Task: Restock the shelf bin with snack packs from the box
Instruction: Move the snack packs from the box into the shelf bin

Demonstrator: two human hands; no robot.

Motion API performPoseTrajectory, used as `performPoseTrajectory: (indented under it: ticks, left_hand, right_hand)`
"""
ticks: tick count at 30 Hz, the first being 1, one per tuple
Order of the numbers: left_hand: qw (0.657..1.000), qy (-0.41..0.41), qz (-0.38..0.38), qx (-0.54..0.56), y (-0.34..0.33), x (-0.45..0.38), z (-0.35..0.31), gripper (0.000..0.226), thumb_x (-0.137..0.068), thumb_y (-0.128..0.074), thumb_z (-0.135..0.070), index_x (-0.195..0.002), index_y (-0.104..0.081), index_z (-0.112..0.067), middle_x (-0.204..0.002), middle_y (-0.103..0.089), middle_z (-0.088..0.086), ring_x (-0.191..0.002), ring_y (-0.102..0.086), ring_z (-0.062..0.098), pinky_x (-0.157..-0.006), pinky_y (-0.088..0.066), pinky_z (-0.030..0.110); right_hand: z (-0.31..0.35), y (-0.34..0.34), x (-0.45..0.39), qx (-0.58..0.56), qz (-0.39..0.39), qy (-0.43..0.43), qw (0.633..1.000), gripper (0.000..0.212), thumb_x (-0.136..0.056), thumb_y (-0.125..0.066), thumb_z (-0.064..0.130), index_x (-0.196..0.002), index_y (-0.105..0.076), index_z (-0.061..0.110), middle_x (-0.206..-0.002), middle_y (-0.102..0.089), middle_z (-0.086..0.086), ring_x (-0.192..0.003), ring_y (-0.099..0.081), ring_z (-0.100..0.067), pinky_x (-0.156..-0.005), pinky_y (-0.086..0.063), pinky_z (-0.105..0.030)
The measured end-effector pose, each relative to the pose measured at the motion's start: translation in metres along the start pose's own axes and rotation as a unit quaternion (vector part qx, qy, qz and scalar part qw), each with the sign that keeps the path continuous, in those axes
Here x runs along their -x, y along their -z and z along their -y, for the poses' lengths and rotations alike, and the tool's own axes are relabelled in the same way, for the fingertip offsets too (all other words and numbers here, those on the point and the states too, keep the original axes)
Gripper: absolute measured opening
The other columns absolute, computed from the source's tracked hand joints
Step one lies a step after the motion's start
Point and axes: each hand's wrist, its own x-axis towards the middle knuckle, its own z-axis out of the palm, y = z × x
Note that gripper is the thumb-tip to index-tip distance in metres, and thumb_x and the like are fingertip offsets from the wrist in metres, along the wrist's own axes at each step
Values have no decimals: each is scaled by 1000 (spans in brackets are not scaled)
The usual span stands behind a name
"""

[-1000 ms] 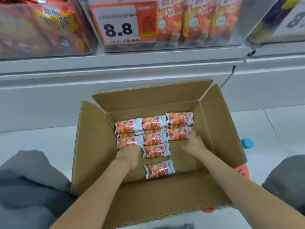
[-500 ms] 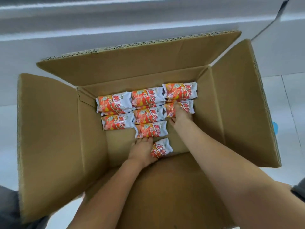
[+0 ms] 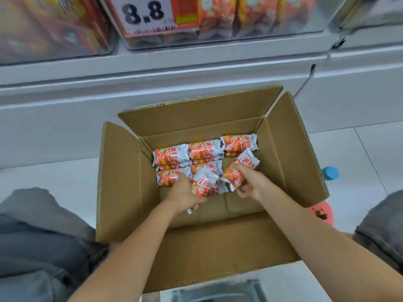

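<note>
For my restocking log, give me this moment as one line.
stage: picking | left hand: gripping snack packs | right hand: gripping snack pack | box: more packs at far wall | shelf bin: not yet reached

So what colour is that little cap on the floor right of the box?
Blue: the cap shows clearly in the head view, beside the box.

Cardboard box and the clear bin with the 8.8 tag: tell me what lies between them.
In the head view, only the white shelf ledge and base panel lie between the cardboard box and the clear bin; no packs there.

The shelf bin point(image 3: 218, 29) is cut off at the top edge, its packs blurred.
</note>
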Motion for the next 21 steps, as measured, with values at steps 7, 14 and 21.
performPoseTrajectory:
  ticks: [7,14,21]
  left_hand:
    - [993,-87,-45,64,84,59,-74,64,-60,-88,-36,-107,-53,-10,-98,-68,10,-79,-69,22,-75,-58,38]
    - [965,-239,-94,57,136,142,-160,21,-88,-63,-34,-84,-47,-21,-75,-60,6,-60,-66,22,-63,-60,42]
    - [933,-298,-132,149,152,162,-209,27,-93,-50,-45,-110,-45,-25,-106,-59,-5,-83,-65,5,-59,-53,15]
  right_hand:
    - [33,0,96,106,135,133,976,36,-83,-72,28,-114,-55,23,-101,-67,-2,-83,-62,-15,-68,-43,-31]
    - [81,-5,197,145,252,245,925,57,-78,-70,39,-128,-49,21,-112,-70,-8,-103,-67,-23,-91,-52,-47]
    - [133,-22,265,106,318,371,866,59,-84,-66,29,-137,-42,26,-123,-66,-3,-109,-65,-22,-94,-51,-47]
